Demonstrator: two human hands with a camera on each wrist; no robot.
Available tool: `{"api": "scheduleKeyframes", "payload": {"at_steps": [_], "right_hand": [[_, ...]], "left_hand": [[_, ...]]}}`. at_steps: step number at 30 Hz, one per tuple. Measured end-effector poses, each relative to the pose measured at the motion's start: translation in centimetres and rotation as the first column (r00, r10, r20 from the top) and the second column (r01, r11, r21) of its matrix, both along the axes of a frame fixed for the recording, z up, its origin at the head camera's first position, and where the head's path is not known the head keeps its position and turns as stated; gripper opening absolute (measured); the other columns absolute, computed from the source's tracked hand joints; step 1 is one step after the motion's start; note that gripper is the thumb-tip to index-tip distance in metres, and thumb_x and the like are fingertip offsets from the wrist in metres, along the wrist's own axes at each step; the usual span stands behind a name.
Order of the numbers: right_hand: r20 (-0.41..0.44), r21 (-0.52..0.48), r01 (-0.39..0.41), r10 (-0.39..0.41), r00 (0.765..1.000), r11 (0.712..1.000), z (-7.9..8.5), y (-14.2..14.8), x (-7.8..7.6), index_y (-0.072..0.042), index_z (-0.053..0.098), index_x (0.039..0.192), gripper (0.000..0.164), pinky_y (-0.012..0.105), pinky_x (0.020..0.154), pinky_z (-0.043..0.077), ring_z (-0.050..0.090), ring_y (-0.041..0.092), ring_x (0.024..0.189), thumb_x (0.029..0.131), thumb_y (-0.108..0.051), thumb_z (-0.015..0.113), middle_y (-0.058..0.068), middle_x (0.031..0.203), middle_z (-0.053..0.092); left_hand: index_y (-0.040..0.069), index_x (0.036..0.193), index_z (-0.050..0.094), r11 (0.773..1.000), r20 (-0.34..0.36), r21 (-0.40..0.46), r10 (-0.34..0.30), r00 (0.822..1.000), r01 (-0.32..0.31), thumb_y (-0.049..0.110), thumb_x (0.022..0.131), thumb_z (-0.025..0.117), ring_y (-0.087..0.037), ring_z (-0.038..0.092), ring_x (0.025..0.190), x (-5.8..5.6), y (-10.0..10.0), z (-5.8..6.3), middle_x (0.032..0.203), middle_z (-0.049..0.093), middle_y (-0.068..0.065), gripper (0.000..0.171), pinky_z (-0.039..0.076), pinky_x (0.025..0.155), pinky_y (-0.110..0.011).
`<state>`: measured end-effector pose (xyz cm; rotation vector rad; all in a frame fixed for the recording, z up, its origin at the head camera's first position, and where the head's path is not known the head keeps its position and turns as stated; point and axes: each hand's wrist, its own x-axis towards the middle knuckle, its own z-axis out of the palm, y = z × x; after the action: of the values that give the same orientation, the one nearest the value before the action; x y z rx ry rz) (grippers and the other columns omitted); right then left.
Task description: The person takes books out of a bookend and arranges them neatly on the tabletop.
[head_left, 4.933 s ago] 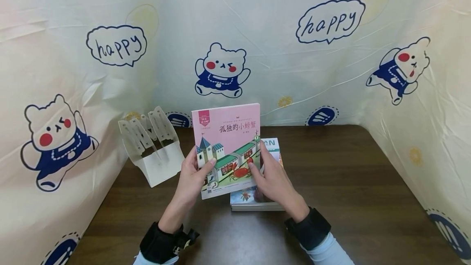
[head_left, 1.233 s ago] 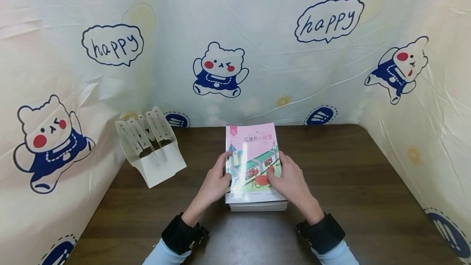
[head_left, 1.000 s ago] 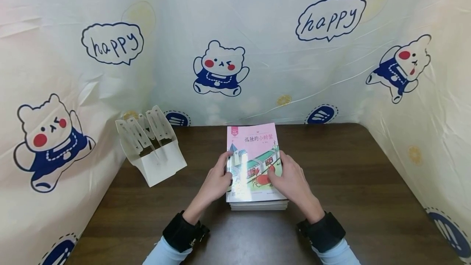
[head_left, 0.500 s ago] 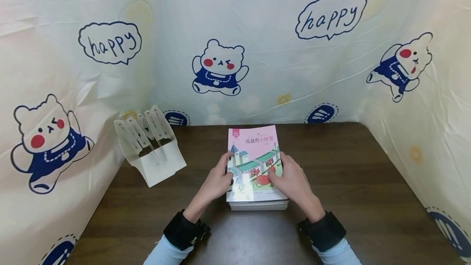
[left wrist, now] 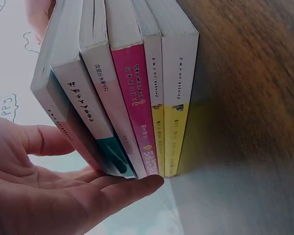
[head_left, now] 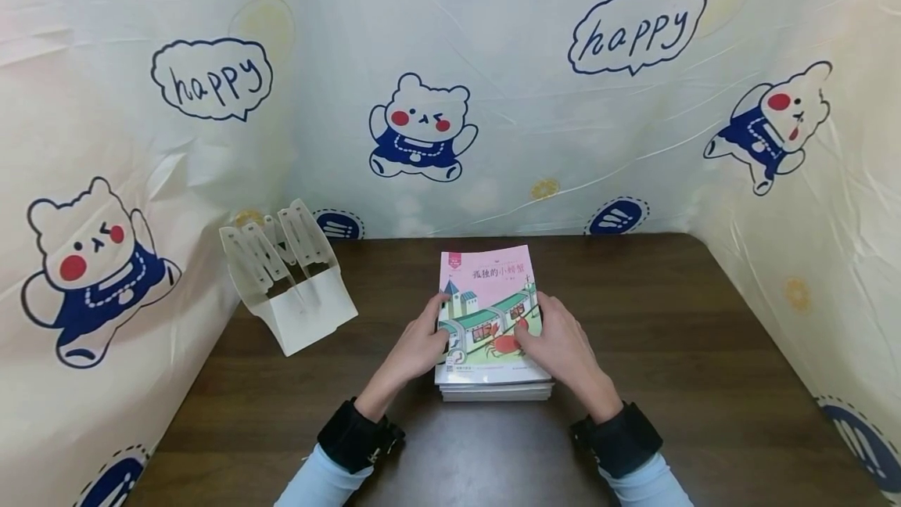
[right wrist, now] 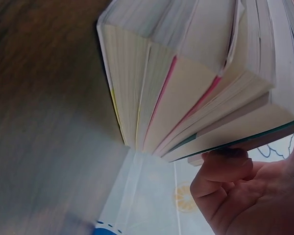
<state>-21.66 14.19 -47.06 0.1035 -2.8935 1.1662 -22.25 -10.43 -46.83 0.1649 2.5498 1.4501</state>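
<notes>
In the head view, a pink picture book [head_left: 486,319] with a train and a red crab tops a stack of books [head_left: 496,393] on the table. My left hand [head_left: 418,343] is at the stack's left side; its fingers lie fairly straight along the spines [left wrist: 137,98] in the left wrist view, with the thumb at the top book's spine. My right hand [head_left: 566,343] grips the pink book's right edge, thumb on the cover near the crab. The right wrist view shows its fingers [right wrist: 220,171] curled by the upper books, with the page edges [right wrist: 186,93] facing the camera.
A white slotted plastic holder [head_left: 303,311] stands tilted at the table's back left. The dark wooden table [head_left: 669,350] stretches out on both sides of the stack. A pale curtain [head_left: 535,100] with printed bears hangs around the back and sides.
About five seconds ago both hands held the pink book up in the air, left of the stack. Now it lies on the stack, its far edge slightly nearer than a second ago.
</notes>
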Motion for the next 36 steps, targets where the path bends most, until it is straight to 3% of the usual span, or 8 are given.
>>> {"api": "scheduleKeyframes", "payload": {"at_steps": [5,16,27,36], "right_hand": [[-0.006,0.018,0.002,-0.002,1.000,1.000,-0.26,0.04,-0.03,-0.001,0.050,0.149,0.068,0.047,0.083,0.057,0.060,0.031,0.096,0.093,-0.031,0.073,0.016,0.118,0.062],[0.002,0.041,0.004,-0.005,1.000,0.999,-0.42,0.22,0.20,0.002,0.048,0.150,0.071,0.042,0.077,0.055,0.059,0.029,0.094,0.092,-0.033,0.072,0.016,0.115,0.059],[0.008,0.062,0.007,-0.008,1.000,0.998,-0.75,0.48,0.28,0.004,0.047,0.151,0.074,0.040,0.075,0.055,0.060,0.029,0.093,0.093,-0.035,0.072,0.017,0.119,0.057],[0.009,0.078,0.005,-0.005,1.000,0.997,-0.71,0.27,0.41,0.006,0.047,0.150,0.074,0.038,0.070,0.053,0.060,0.029,0.090,0.093,-0.035,0.071,0.020,0.122,0.056]], "left_hand": [[0.007,0.163,0.029,1.000,-0.008,-0.021,-0.011,1.000,0.011,0.007,0.104,0.046,-0.035,0.042,0.144,0.00,0.07,-0.10,0.169,0.033,-0.023,0.061,0.034,0.120,-0.064],[0.007,0.164,0.028,1.000,-0.011,-0.015,-0.020,1.000,0.019,0.007,0.105,0.045,-0.037,0.039,0.148,0.19,0.30,-0.23,0.170,0.030,-0.024,0.061,0.032,0.121,-0.065],[0.007,0.165,0.025,1.000,0.013,0.001,-0.029,0.999,0.029,0.008,0.106,0.043,-0.038,0.023,0.157,0.33,0.55,-0.25,0.174,0.017,-0.023,0.062,0.025,0.124,-0.065],[0.006,0.165,0.024,1.000,0.017,0.006,-0.029,0.999,0.029,0.008,0.106,0.043,-0.038,0.023,0.157,0.39,0.42,-0.40,0.175,0.015,-0.023,0.062,0.025,0.124,-0.066]]}}
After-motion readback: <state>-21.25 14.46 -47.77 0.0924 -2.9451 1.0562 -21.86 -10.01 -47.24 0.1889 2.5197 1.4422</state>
